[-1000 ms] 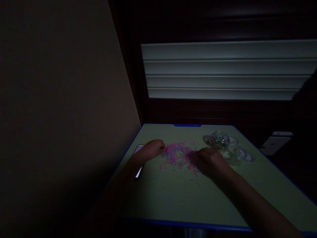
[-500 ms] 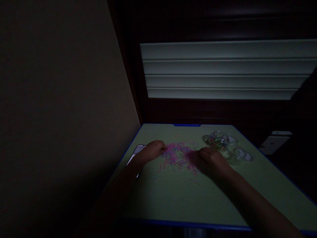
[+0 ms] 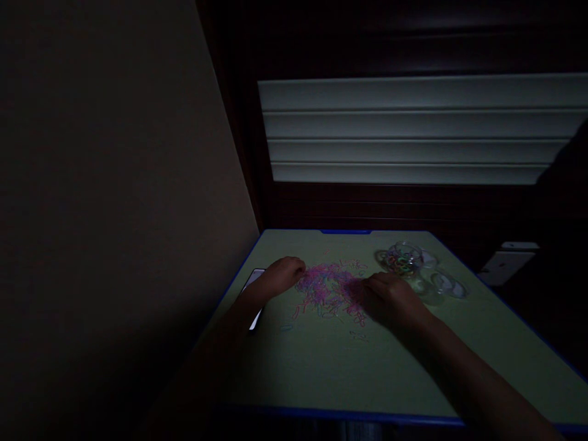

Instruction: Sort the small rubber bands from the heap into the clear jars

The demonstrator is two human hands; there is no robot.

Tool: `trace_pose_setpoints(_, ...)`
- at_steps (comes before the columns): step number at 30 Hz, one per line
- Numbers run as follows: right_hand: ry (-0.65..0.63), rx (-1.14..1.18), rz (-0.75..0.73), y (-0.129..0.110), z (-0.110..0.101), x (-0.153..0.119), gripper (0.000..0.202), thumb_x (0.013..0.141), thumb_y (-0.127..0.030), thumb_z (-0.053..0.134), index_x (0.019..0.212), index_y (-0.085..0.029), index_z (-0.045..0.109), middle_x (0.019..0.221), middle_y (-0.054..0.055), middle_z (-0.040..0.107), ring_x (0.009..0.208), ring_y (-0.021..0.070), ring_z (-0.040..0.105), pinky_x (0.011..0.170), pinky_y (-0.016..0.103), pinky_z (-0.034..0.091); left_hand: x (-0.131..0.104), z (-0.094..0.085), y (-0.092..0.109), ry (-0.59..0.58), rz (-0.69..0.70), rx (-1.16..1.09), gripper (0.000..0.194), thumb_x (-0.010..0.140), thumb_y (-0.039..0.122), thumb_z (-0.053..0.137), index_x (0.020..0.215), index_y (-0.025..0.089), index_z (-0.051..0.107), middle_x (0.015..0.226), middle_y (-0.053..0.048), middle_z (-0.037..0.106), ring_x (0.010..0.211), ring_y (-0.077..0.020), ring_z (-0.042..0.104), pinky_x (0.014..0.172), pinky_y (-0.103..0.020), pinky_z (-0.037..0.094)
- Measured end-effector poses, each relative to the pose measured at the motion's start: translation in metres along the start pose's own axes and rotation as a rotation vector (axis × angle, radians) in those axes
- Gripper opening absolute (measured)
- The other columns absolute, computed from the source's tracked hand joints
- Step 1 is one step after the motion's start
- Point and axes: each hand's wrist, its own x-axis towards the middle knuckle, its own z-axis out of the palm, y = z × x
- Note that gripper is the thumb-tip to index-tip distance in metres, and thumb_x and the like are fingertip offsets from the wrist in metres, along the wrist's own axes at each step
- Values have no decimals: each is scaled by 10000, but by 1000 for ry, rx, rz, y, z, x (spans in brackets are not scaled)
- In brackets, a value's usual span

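Note:
A loose pile of small pink, purple and blue bands (image 3: 324,288) is spread over the middle of the pale green table (image 3: 321,373). At the pile's left edge is my left hand (image 3: 285,274), its fingers curled together; whatever they pinch is too small to make out. My right hand (image 3: 390,295) is at the pile's right edge, fingers drawn together, their tips in shadow, so anything in them is hidden. Behind my right hand stands a clear round jar (image 3: 404,258) with coloured bands in it.
A phone (image 3: 255,320) with a lit screen lies partly under my left forearm. Clear lids (image 3: 443,283) lie right of the jar. White boxes (image 3: 508,267) are beyond the table's right edge. A wall rises on the left, a dark panel behind.
My left hand has shifted very slightly left and up from the edge of the pile. My right hand has hardly moved, and the pile looks much the same.

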Motion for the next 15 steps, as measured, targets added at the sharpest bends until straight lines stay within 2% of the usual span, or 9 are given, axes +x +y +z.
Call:
trace_pose_setpoints(4,-15,5,-10,2,0,0,191,831,-245,425,826,-159,595,712,58,580,658,132,505,617,242,340,1,-1,3,33,4,-25,193,795,192,427,833,154,613,812,-49,606,763,-152,547,696,-232,374)
trace_pose_setpoints(7,-9,-5,-3,1,-1,0,200,829,-243,422,773,-157,593,678,51,570,623,124,490,592,238,330,0,0,4,58,-8,-55,258,805,196,417,1009,151,568,882,-61,609,807,-158,550,719,-237,376)
trace_pose_setpoints(10,-4,-20,3,0,0,0,199,824,-230,421,745,-157,589,663,47,565,607,120,481,585,238,323,0,1,4,66,-20,-97,338,797,204,438,1125,145,495,852,-53,615,753,-147,560,684,-228,390)
trace_pose_setpoints(13,3,-16,5,0,1,0,197,827,-227,416,799,-156,598,692,55,576,652,127,500,616,242,332,1,1,5,69,-14,-159,318,786,213,462,1091,144,516,790,-33,617,699,-135,560,656,-218,397)
trace_pose_setpoints(15,4,-15,12,-1,1,0,206,832,-238,411,809,-156,599,696,58,579,657,128,506,623,243,336,2,0,8,71,-2,-197,251,782,214,465,999,146,572,777,-30,617,694,-131,559,653,-215,399)
